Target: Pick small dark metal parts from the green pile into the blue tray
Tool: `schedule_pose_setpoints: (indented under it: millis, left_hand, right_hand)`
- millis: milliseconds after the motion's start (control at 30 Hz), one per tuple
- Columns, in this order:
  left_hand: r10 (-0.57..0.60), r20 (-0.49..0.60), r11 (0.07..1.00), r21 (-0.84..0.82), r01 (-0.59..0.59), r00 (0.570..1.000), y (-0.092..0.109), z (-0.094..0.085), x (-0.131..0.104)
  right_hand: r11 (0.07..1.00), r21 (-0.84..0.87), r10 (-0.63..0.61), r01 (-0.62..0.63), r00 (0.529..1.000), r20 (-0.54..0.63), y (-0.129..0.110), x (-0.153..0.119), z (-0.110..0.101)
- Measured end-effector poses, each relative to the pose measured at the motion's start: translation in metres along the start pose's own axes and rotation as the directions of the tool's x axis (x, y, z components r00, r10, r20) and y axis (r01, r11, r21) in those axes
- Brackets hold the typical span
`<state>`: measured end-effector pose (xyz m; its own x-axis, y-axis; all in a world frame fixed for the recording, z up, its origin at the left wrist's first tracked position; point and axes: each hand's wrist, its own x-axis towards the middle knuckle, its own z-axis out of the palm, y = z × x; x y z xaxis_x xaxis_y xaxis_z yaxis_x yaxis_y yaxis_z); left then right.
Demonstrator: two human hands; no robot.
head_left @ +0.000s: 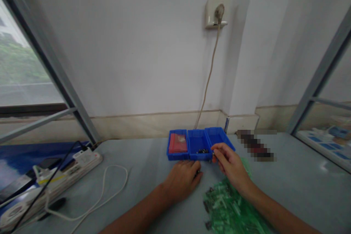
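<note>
Three blue bins stand side by side against the wall. The left bin (pixel 177 156) holds red packets (pixel 178 143), and the middle bin (pixel 197 139) has small dark parts (pixel 203 151) near its front. The right bin (pixel 218 135) shows a bare blue inside. My left hand (pixel 184 178) rests on the table before the bins, its fingers curled round something small and dark. At the front edge of the bins, my right hand (pixel 229 161) pinches a small item too tiny to name. Under my right wrist lies a green plastic bag (pixel 233 208) with dark pieces at its left edge.
A white power strip (pixel 74 172) with plugs and cables lies at the left on the grey table (pixel 148 204). A white cord (pixel 104 182) loops beside it. Behind the bins, a cable (pixel 210 75) hangs from a wall socket (pixel 212 14). A pixelated patch covers something right of the bins.
</note>
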<state>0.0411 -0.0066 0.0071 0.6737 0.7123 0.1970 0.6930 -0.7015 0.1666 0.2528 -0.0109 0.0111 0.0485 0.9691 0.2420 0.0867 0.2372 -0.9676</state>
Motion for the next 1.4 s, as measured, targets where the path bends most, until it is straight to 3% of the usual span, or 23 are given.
schedule_pose_setpoints:
  millis: [300, 467, 933, 1400]
  left_hand:
    - [0.010, -0.010, 1.000, 0.013, -0.010, 1.000, -0.0013, 0.0021, -0.0001]
    - [0.001, -0.002, 1.000, 0.016, -0.001, 1.000, -0.0001, 0.0001, 0.0002]
    - [0.004, -0.017, 1.000, 0.009, -0.004, 1.000, -0.0009, 0.0022, -0.0003]
    - [0.008, -0.023, 1.000, 0.007, -0.008, 1.000, -0.0010, 0.0012, -0.0001]
  right_hand:
    - [0.999, 0.014, 0.049, -0.049, 0.999, -0.002, -0.0009, -0.0001, 0.0000]
    - [0.999, 0.029, 0.017, -0.017, 1.000, -0.006, 0.0024, 0.0009, 0.0001]
    - [0.972, -0.197, -0.129, 0.131, 0.991, 0.023, 0.0015, 0.0007, -0.0034]
    - [0.998, -0.053, -0.020, 0.021, 1.000, 0.024, 0.0032, -0.0009, -0.0014]
